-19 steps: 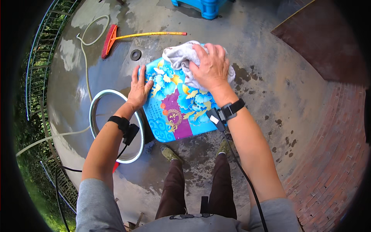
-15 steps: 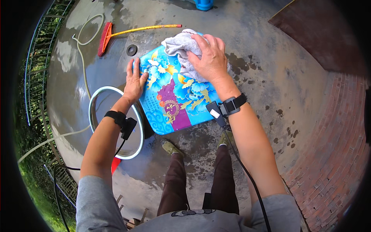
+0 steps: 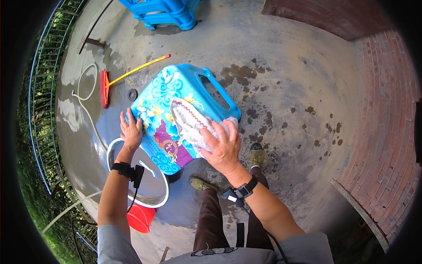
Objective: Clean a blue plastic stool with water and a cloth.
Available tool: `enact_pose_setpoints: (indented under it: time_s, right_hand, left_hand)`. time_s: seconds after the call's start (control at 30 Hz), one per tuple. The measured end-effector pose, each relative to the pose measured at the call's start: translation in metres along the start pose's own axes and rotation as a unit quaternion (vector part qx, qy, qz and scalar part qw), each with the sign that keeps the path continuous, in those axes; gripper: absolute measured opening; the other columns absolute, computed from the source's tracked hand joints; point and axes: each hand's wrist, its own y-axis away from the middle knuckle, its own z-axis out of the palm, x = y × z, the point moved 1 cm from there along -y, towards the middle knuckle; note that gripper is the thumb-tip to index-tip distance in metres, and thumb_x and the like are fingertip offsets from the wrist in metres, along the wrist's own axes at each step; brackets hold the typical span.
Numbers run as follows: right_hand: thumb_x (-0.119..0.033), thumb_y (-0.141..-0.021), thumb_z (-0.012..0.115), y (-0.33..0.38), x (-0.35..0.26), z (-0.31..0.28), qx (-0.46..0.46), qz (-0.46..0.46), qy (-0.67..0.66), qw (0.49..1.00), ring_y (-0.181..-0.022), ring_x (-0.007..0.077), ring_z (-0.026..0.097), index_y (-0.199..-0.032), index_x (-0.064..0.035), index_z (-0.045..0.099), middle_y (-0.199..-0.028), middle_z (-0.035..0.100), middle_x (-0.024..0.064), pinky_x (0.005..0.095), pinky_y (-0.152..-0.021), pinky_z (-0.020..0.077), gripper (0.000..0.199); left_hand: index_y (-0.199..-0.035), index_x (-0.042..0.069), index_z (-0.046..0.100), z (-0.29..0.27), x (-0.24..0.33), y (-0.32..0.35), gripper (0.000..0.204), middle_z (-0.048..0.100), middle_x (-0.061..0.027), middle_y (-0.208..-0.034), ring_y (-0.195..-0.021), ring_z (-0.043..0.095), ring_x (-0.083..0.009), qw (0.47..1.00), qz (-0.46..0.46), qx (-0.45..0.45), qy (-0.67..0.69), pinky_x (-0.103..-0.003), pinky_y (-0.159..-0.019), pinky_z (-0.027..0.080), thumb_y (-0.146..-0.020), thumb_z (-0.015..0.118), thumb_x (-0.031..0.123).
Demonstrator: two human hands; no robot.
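Right hand [image 3: 224, 147]: fingers spread over the white cloth [image 3: 188, 121] (red zigzag stitching along it).
Left hand [image 3: 131, 132]: fingers spread, touching the left edge of the stool [image 3: 166, 90].
Stool: blue, flower-printed, on the floor [image 3: 290, 57] beneath the cloth.
Basin [image 3: 167, 188]: white-rimmed, just beside the stool.
Bucket [image 3: 141, 218]: red, near the basin.
Broom [image 3: 104, 89]: beyond the left hand.

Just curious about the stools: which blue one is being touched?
The central flowered stool: left hand at its edge, right hand on the cloth over it. The farther blue stools are untouched.

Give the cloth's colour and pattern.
Cloth: whitish, with a red zigzag line; best in the head view.
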Motion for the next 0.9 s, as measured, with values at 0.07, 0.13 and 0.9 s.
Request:
enact_pose_setpoints:
  time_s: [0.07,0.13,0.9]
  right_hand:
    - [-0.030,-0.066,0.089,0.010,-0.002,-0.004,-0.022,0.033,-0.025,0.999,-0.135,0.0410,0.041,-0.131,-0.0264,0.065,-0.142,0.053,0.0069,0.0604,-0.106,0.0381,0.070]
    - [-0.030,-0.063,0.091,0.021,0.007,-0.011,-0.046,0.028,-0.047,0.997,-0.134,0.0417,0.040,-0.133,-0.0260,0.065,-0.142,0.053,0.0064,0.0554,-0.109,0.0397,0.074]
    - [-0.038,-0.095,0.071,-0.177,0.148,0.154,-0.106,0.222,-0.335,0.909,-0.119,0.0448,0.056,-0.138,-0.0056,0.056,-0.128,0.061,0.0252,0.0514,-0.109,0.0402,0.056]
  left_hand:
    - [-0.168,0.025,0.017,0.000,0.019,-0.004,0.076,0.007,-0.0156,-0.174,-0.158,0.010,-0.0472,1.000,-0.022,0.019,0.005,-0.080,-0.113,0.018,-0.106,0.045,0.058]
    - [-0.168,0.021,0.018,0.013,0.081,-0.005,0.076,0.008,-0.0163,-0.174,-0.158,0.008,-0.0480,0.998,-0.064,0.026,0.002,-0.079,-0.115,0.015,-0.106,0.042,0.059]
    - [-0.167,0.010,0.018,0.042,0.134,0.002,0.072,0.007,-0.0182,-0.175,-0.159,0.005,-0.0464,0.985,-0.102,0.133,-0.050,-0.068,-0.124,0.005,-0.110,0.030,0.051]
